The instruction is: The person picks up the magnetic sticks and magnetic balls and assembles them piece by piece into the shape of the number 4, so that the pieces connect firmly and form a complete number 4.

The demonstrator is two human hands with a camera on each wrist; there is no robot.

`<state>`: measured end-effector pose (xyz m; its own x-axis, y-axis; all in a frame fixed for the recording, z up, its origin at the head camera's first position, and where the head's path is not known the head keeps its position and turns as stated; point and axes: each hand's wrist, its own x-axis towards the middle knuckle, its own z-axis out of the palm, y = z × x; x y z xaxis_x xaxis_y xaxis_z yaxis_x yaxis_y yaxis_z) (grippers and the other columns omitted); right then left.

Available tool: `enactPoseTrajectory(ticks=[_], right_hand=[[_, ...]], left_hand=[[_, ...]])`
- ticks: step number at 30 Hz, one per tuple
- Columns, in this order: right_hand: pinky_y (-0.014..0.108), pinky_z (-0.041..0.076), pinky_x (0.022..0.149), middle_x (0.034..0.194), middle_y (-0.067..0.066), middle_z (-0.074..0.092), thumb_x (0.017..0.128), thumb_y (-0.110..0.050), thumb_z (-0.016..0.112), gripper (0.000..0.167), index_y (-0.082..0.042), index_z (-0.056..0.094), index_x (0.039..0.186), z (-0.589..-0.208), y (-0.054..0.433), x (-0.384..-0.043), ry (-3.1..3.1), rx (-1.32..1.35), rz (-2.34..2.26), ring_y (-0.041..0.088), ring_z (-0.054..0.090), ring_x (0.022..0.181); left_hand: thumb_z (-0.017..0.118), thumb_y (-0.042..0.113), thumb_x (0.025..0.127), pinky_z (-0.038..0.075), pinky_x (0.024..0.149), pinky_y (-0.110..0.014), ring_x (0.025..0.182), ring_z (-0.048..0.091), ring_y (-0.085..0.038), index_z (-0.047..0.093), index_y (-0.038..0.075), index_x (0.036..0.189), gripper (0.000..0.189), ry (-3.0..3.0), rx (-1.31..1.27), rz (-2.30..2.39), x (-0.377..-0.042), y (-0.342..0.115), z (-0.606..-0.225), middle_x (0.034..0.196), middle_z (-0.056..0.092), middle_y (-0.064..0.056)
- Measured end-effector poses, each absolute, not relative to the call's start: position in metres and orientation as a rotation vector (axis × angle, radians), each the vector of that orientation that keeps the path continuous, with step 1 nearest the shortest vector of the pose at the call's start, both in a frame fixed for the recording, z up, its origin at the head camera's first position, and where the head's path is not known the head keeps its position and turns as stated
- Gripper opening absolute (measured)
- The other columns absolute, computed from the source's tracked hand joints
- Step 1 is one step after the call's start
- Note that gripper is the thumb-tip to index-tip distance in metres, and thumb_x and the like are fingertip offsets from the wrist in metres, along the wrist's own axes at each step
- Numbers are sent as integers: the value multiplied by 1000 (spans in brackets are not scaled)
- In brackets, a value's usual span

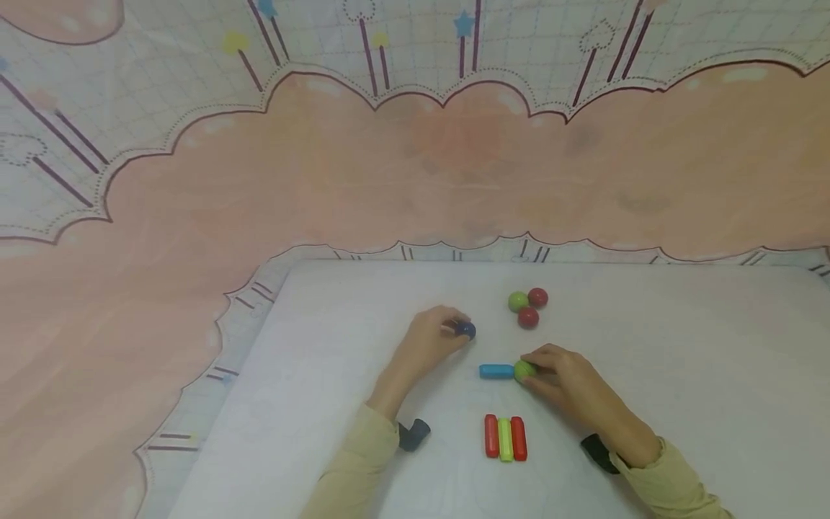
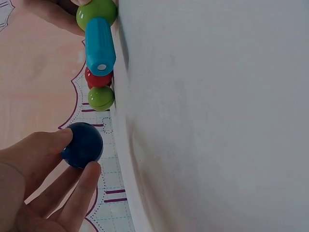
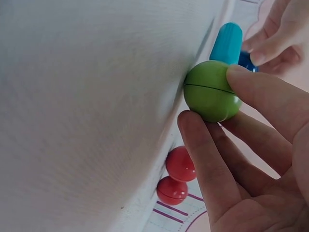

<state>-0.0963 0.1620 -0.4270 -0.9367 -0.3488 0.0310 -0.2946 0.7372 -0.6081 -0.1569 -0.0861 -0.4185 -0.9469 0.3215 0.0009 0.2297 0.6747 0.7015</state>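
My left hand (image 1: 433, 339) pinches a dark blue ball (image 2: 84, 145) between thumb and fingertips, left of the other pieces. Thumb and fingers of my right hand (image 1: 570, 375) grip a green ball (image 3: 211, 92) with a seam round its middle. A light blue stick (image 1: 496, 372) lies end-on against that green ball, pointing left toward the blue ball. The free end of the stick shows a small pale dot in the left wrist view.
Behind the hands, a second green ball (image 1: 517, 301) and two red balls (image 1: 537, 297) cluster together. In front lie two red sticks (image 1: 491, 436) with a yellow-green stick (image 1: 505, 440) between them. All rest on a white table (image 1: 700, 346) backed by a patterned cloth (image 1: 363, 180).
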Motion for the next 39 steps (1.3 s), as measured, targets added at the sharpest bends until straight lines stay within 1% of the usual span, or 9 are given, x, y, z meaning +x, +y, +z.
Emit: enactPoseTrajectory(ticks=[12, 24, 31, 39], right_hand=[[39, 58, 85, 105, 5, 70, 83, -13, 80, 34, -3, 72, 115, -427, 162, -98, 2830, -515, -983, 19, 66, 93], [39, 59, 85, 104, 5, 70, 83, -13, 80, 34, -3, 72, 115, -427, 161, -97, 2845, -499, -965, 18, 65, 92], [39, 59, 84, 104, 5, 70, 82, -13, 80, 34, -3, 72, 114, -428, 161, -97, 2855, -508, -975, 19, 65, 92], [40, 59, 84, 104, 5, 71, 82, -13, 80, 34, -3, 72, 114, -428, 161, -97, 2864, -507, -971, 19, 65, 92]], left_hand=[[74, 17, 89, 55, 92, -31, 105, 66, -16, 68, 13, 118, 30, 2741, 465, 1148, -139, -96, -418, 115, 69, -2], [75, 21, 88, 55, 90, -29, 103, 67, -13, 69, 17, 117, 30, 2666, 486, 1124, -129, -102, -425, 110, 71, 2], [75, 20, 88, 55, 89, -30, 102, 67, -15, 70, 15, 117, 30, 2651, 490, 1124, -123, -104, -423, 111, 71, 1], [75, 20, 88, 55, 88, -28, 102, 67, -14, 70, 16, 117, 29, 2641, 492, 1117, -120, -103, -424, 112, 70, 1]])
